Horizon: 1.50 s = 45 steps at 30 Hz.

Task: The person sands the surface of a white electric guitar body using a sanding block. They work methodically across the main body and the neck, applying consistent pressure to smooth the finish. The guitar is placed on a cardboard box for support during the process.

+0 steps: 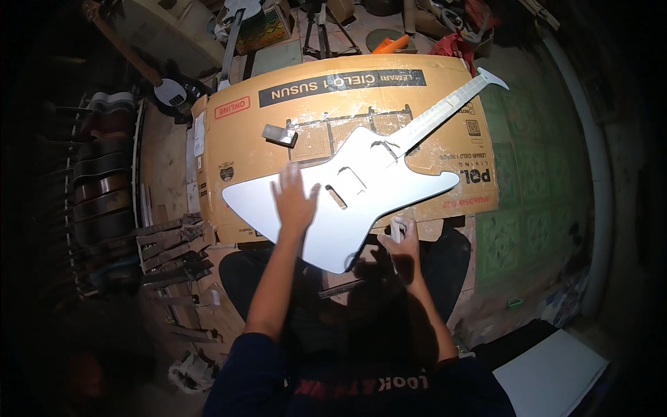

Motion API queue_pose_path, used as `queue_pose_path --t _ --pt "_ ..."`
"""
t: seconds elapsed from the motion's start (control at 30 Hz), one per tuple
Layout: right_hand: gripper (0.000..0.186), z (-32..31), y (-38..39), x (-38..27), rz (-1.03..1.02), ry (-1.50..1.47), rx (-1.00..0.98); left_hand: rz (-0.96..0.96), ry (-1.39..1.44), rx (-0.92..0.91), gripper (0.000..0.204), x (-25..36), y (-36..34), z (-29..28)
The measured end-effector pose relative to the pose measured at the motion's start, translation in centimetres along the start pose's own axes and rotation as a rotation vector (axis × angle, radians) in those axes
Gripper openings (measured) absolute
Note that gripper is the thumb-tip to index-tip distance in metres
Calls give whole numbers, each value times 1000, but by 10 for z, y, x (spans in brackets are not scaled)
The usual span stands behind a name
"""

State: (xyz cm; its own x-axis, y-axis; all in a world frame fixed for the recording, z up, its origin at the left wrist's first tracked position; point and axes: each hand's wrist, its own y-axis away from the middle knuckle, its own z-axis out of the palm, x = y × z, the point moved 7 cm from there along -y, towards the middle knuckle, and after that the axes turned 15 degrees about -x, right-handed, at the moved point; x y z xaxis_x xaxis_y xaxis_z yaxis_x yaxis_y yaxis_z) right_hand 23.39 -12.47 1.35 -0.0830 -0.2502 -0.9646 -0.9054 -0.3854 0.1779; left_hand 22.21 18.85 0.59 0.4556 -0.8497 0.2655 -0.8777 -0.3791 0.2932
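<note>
A white, angular electric guitar body with its neck lies on a flattened cardboard box, the neck reaching toward the far right. Pickup and bridge cavities are cut into its face, and no strings or hardware show on it. My left hand rests on or just over the left wing of the body, fingers spread and slightly blurred. By the near edge of the cardboard, my right hand is closed round a small pale block, off the guitar's edge. A small dark grey block sits on the cardboard beyond my left hand.
Guitar bodies hang in a row at the left, with several necks below them. A banjo-like instrument leans at the far left. Green patterned tiles lie right. A white sheet is at the lower right.
</note>
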Motion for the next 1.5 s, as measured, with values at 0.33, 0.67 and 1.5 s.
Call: queue_pose_path --t 0.33,0.67,1.5 --pt "39 82 -144 -98 -366 829 -268 -474 153 -54 84 -154 -5 -27" --pt "48 129 -150 -82 -519 1147 -413 -511 205 -258 96 -148 -10 -22" --pt "39 94 -192 -75 -383 1080 -219 -519 188 -256 89 -142 -11 -30"
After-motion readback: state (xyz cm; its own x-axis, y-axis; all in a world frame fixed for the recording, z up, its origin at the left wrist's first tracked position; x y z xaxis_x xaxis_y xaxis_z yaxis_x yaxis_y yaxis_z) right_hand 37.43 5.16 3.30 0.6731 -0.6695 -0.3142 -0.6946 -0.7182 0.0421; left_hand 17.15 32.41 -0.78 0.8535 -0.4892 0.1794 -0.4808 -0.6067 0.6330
